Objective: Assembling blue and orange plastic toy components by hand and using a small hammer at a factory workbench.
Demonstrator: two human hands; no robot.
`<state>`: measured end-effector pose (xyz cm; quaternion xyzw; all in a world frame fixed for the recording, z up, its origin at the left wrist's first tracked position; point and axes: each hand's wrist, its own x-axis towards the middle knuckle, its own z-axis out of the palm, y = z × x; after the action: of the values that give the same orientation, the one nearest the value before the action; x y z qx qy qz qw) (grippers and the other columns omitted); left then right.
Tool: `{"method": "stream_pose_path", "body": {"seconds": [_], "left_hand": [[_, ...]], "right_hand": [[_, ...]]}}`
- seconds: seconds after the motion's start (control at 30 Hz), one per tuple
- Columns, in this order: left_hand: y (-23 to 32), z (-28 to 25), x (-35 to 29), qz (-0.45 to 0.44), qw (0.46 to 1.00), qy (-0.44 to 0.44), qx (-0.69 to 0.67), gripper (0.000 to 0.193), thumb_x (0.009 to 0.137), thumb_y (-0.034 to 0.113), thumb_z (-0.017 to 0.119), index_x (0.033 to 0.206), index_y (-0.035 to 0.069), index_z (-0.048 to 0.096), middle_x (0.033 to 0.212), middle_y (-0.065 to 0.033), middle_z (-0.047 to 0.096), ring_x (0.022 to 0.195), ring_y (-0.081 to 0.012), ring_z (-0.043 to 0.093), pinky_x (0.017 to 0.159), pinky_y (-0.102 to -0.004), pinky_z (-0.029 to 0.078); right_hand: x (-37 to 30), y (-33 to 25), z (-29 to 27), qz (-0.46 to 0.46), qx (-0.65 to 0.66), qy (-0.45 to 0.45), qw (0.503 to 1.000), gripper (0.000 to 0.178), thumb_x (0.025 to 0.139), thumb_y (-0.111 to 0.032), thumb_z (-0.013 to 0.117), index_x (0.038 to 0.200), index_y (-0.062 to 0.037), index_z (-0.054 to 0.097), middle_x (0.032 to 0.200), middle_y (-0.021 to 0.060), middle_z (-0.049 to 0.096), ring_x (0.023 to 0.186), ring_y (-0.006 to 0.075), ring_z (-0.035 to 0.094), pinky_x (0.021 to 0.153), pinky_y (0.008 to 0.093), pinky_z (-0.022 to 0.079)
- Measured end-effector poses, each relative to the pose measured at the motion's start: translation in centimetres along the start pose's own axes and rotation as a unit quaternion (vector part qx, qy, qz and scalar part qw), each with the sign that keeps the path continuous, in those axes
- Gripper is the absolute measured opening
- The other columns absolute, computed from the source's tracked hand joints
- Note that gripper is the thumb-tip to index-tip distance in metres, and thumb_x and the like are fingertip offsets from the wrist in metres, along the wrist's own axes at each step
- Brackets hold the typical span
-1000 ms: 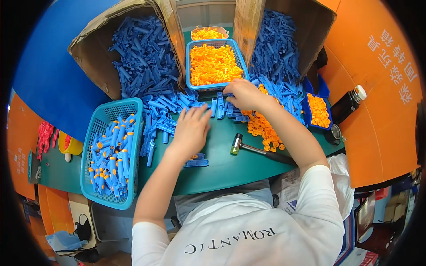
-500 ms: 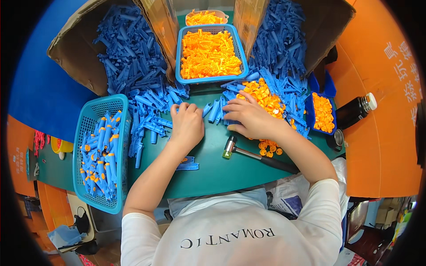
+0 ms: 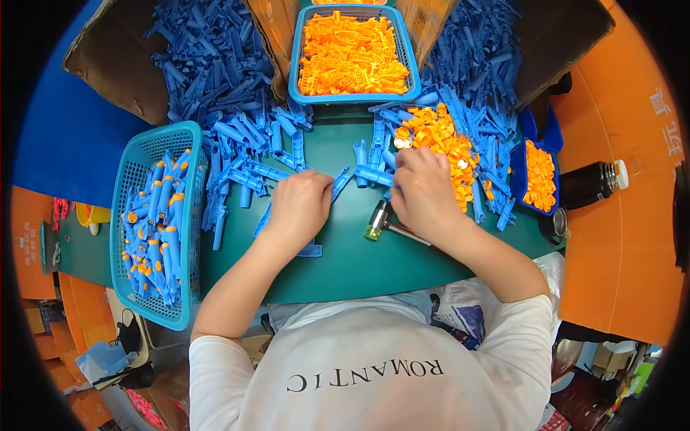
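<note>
My left hand (image 3: 296, 205) is closed over the middle of the green table, pinching a blue plastic shell half (image 3: 341, 182) that sticks out past its fingertips. My right hand (image 3: 425, 192) has curled fingers beside the orange round caps (image 3: 440, 136); whatever is in them is hidden. Just below it lies a small hammer (image 3: 376, 221) with a clear yellowish-green face, its handle partly under my right forearm. Loose blue shell pieces (image 3: 374, 174) lie between the two hands. Another blue piece (image 3: 310, 250) shows on the table beside my left wrist.
At the left stands a teal basket (image 3: 192, 223) of blue tubes with orange ends. A blue basket (image 3: 413, 90) of orange parts is at the back, between cardboard boxes (image 3: 108, 68) of blue pieces. To the right are a small blue bin (image 3: 519, 176) of orange caps and a black bottle (image 3: 586, 185).
My right hand has drawn back from the orange caps toward the hammer, and its fingers have curled in. My left hand now shows a blue shell half at its fingertips. The whole view has shifted.
</note>
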<state>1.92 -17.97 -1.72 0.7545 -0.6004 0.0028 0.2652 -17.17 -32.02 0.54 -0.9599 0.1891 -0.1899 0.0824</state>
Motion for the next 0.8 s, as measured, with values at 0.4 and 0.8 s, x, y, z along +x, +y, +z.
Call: {"method": "stream_pose_path", "body": {"seconds": [0.4,0.8], "left_hand": [[0.0,-1.2,0.2,-0.113,0.976,-0.105,-0.155,0.021,0.087,0.006,0.073,0.105,-0.003,0.075,0.088,-0.0176,0.075,0.071,-0.0226,0.073,0.066,-0.033,0.056],[0.1,0.4,1.0,-0.171,0.932,-0.158,-0.278,0.055,0.096,0.001,0.063,0.148,-0.004,0.046,0.086,-0.0096,0.067,0.069,-0.0167,0.071,0.063,-0.0295,0.059]], "right_hand": [[-3.3,0.4,-4.3,0.123,0.257,0.003,0.959,0.016,0.082,0.003,0.075,0.096,0.0027,0.067,0.094,0.0126,0.07,0.081,0.0231,0.07,0.073,0.0315,0.057],[-3.8,-0.8,-2.0,-0.021,0.154,0.159,0.975,0.032,0.074,0.012,0.073,0.104,0.0002,0.07,0.102,0.0155,0.073,0.093,0.0316,0.071,0.08,0.0373,0.057]]}}
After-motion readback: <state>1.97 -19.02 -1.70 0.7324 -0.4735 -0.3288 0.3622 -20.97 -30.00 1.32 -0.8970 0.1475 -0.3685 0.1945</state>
